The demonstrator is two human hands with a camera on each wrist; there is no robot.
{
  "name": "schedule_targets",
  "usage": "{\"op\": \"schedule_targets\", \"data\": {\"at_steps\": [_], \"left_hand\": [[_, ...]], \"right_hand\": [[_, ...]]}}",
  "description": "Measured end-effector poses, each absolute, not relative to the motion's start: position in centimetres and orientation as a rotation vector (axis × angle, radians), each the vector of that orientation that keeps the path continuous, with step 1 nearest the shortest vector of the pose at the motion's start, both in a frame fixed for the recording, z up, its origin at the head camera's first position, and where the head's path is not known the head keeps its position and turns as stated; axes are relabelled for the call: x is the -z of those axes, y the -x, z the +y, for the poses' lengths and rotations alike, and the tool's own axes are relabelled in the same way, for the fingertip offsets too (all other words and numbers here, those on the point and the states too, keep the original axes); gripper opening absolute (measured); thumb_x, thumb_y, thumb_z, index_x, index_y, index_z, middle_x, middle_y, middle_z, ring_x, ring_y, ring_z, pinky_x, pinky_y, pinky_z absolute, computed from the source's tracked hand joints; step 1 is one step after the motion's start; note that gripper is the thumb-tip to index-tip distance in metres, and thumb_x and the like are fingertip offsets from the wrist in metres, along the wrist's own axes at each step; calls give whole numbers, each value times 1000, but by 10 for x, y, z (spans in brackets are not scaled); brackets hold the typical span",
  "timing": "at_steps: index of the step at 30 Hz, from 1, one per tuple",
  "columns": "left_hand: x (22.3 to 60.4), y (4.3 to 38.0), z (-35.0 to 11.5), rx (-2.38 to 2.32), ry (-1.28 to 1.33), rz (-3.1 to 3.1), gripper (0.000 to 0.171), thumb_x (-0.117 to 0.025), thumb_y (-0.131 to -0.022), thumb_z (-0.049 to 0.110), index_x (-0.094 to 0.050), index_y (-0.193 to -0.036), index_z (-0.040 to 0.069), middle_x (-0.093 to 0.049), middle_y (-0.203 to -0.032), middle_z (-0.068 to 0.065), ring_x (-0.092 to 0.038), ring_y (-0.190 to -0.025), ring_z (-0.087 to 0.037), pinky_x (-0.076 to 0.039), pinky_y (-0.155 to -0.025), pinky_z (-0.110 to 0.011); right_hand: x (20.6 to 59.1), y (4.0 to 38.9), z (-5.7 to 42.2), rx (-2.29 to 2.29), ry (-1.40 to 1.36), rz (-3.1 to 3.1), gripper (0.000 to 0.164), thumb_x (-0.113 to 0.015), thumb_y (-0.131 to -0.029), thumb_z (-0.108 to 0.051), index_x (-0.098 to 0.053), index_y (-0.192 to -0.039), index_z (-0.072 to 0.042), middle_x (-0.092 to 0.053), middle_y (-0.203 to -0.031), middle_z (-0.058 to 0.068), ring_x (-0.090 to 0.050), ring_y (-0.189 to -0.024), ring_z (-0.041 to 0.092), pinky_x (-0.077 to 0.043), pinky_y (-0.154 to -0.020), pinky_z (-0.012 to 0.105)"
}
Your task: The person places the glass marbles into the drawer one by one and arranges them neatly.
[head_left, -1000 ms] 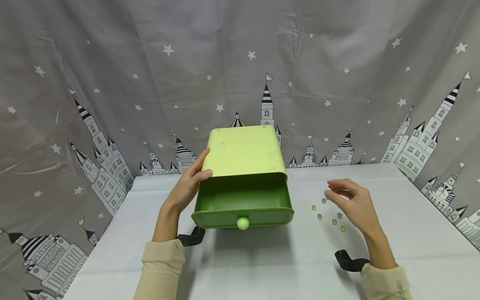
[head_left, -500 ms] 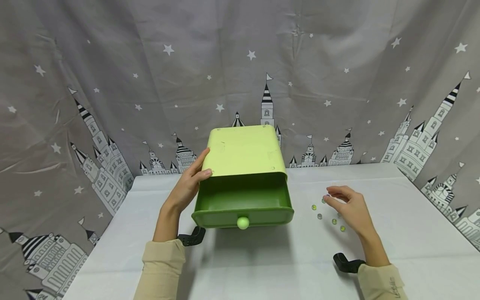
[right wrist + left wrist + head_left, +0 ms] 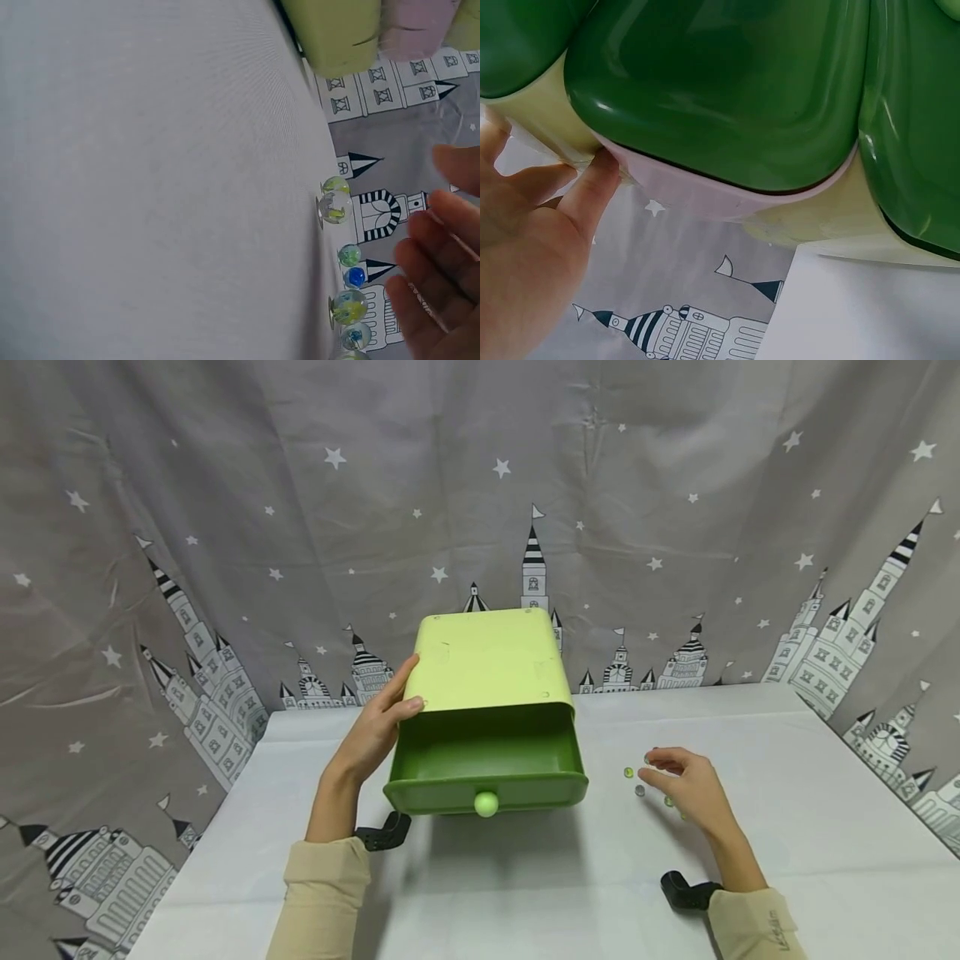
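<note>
The light-green plastic drawer box with rounded corners [image 3: 487, 662] stands near the middle of the white cloth-covered bench [image 3: 525, 893], its long axis running from the person toward the curtain and its open front facing the person. Its darker green glossy plastic drawer [image 3: 486, 770] is pulled out toward the person, hollow side up, with a pale green round knob [image 3: 486, 805] at the middle of its front wall. The shell is matte and pale on top, and the drawer is smooth and shiny, as the left wrist view shows close up. The left hand [image 3: 375, 731] rests against the box's left side, fingers straight along the wall and thumb laid on the top edge, gripping nothing. The right hand [image 3: 686, 785] hovers low over a scatter of small clear glass marbles with green, yellow and blue cores [image 3: 628, 772], to the right of the drawer and well apart from it. Its fingers are loosely bent over them, and the pictures do not show whether the fingertips pinch one. In the right wrist view the marbles [image 3: 335, 201] lie in a loose line on the cloth, round and see-through, with the fingers [image 3: 427, 259] just beside them. Behind the bench hangs a grey fabric curtain printed with white stars and castles [image 3: 225, 527].
</note>
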State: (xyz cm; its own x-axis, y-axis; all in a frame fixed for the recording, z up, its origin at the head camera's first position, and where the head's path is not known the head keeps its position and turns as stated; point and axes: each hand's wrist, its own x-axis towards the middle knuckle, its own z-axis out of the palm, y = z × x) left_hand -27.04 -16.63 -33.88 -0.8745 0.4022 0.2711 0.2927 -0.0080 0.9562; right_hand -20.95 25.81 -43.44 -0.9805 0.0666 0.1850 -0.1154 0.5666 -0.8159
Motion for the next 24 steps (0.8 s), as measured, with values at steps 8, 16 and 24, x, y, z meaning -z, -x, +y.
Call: {"op": "schedule_targets", "data": {"at_steps": [8,16,24], "left_hand": [[340,270,-165,-2039,-754,2171,73,-51,-98,18,-13,-160,20,-6,-164,-1,-6,-148,-14,-10,-117,-43],[341,270,-164,-2048,-766,2174,72,-51,-98,19,-14,-160,21,-6,-164,0,-8,-148,-15,-12,-116,-44],[341,268,-165,-2054,-755,2179,72,-51,-98,20,-14,-160,22,-7,-164,0,-9,-147,-15,-13,-116,-44]], "right_hand": [[445,209,256,-1358,-90,-2728,36,-75,-85,-10,-65,-113,11,-66,-113,24,-61,-108,42,-46,-93,52],[448,208,255,-1223,-55,-2776,31,-73,-86,-12,-68,-109,9,-67,-109,24,-61,-107,43,-46,-91,55],[449,209,256,-1117,-64,-2806,29,-74,-86,-13,-70,-105,8,-68,-105,22,-62,-101,41,-47,-87,54]]}}
